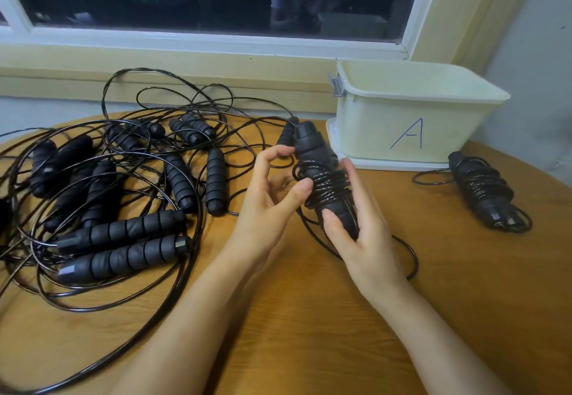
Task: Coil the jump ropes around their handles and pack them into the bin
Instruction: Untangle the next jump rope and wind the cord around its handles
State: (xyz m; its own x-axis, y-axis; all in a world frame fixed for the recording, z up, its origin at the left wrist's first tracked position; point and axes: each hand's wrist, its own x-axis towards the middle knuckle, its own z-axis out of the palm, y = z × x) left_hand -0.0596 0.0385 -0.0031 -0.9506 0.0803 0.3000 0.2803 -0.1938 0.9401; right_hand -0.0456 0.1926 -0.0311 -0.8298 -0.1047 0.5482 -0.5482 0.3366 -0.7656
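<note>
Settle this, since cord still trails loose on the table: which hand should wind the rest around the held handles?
Left, probably. The right hand grips the handles low down, steadying them. The left hand has its thumb on the coil, placed to guide the loose cord.

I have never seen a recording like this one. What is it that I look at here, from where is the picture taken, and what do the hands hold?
There is no machine here: a person works with two bare hands, and one camera worn on the head looks forward and down at them. The right hand holds a pair of black handles with cord partly wound around them. The left hand rests its thumb on the coils. On the wooden table lie a pile of loose jump ropes at the left and one wound rope at the right. A pale bin marked A stands behind.
</note>
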